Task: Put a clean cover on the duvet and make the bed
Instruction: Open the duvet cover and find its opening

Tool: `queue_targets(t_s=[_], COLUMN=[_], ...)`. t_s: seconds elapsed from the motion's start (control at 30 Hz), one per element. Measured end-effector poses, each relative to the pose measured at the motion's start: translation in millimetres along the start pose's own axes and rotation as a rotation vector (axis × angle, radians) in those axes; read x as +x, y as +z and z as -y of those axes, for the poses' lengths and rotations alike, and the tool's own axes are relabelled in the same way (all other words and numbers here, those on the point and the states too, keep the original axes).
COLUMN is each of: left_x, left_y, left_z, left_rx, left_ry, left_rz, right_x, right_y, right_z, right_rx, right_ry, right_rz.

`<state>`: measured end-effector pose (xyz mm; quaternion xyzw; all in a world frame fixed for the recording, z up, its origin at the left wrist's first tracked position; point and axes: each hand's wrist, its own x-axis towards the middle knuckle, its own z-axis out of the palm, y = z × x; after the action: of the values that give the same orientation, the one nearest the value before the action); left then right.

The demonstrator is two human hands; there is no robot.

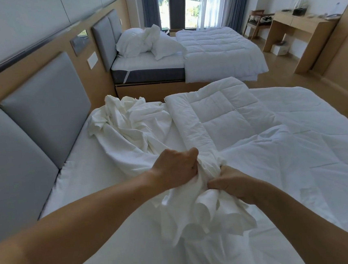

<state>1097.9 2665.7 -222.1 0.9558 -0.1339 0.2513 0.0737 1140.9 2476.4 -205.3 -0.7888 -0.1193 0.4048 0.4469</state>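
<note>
A white quilted duvet (226, 114) lies across the near bed (84, 183), its top part folded back. A crumpled white duvet cover (129, 123) stretches from the head of the bed down to my hands. My left hand (174, 170) grips a bunched part of the cover in its fist. Just to the right, my right hand (233, 181) pinches the same bunch, and loose folds of the cover (200, 214) hang below both hands.
Grey padded headboards (40, 123) line the wall at left. A second bed (214, 49) with pillows (134, 42) and a duvet stands beyond a narrow gap. A wooden desk (299, 28) and chair (256, 21) stand at far right by the window.
</note>
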Motion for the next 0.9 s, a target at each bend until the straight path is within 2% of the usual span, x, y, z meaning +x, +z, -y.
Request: queue_targets(t_s=[0.07, 0.13, 0.23, 0.37, 0.53, 0.7, 0.77, 0.9], left_x=[-14, -28, -36, -24, -15, -18, -19, -9], left_y=[3, 0, -3, -6, -7, -2, -3, -7], left_z=[-8, -15, -20, -11, -14, -23, -27, -25], left_rx=[-0.147, -0.408, -0.612, -0.541, -0.413, -0.331, -0.370, -0.523], left_ry=[-0.209, -0.354, -0.329, -0.325, -0.301, -0.215, -0.261, -0.489], left_rz=[0.071, 0.167, 0.276, 0.241, 0.156, 0.245, 0.325, 0.429], right_x=[0, 0, -2, -2, 1, -4, -5, -4], right_y=[-1, -2, -4, -2, 2, 0, 3, 7], right_z=[-3, -6, -7, -9, -12, -14, -17, -20], right_rx=[0.026, 0.064, 0.139, 0.196, 0.375, 0.301, 0.280, 0.360], right_ry=[0.010, 0.008, -0.019, -0.020, -0.089, -0.068, -0.018, 0.035], right_rz=[0.006, 0.020, 0.044, 0.091, 0.045, 0.076, 0.033, 0.014])
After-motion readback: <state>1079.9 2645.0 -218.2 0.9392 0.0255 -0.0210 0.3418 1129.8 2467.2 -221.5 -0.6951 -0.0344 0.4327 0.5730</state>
